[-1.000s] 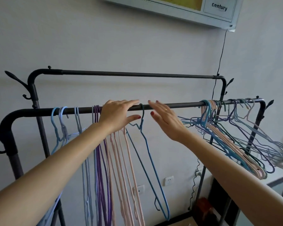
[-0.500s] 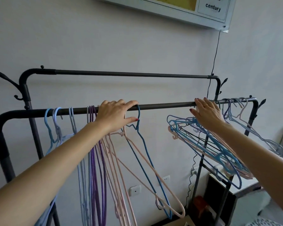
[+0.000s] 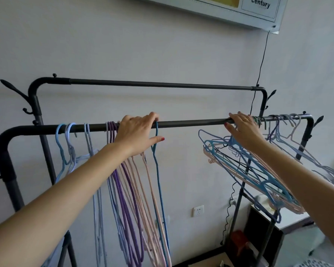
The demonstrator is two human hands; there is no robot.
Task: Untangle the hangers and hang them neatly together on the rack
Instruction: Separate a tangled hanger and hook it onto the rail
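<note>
A black rack [image 3: 191,124] stood against the wall, with a near rail and a higher far rail behind it. The left hand [image 3: 137,134] lay over the near rail left of centre, fingers draped across the bar and thumb below, its grip relaxed and holding nothing; the hook of a dark blue hanger [image 3: 158,170] hung on the rail just under its fingertips. Pink hangers [image 3: 143,182] and purple hangers [image 3: 121,180] hung straight down below that wrist, and pale blue hangers [image 3: 66,145] hung further left. The right hand [image 3: 243,132] rested on the rail toward the right end, fingers extended over the bar and not closed on anything. Below and right of it a tangled bunch of hangers [image 3: 249,170], blue and pink, tilted out toward the near right. More pale hangers [image 3: 289,135] hung at the far right end of the rail
</note>
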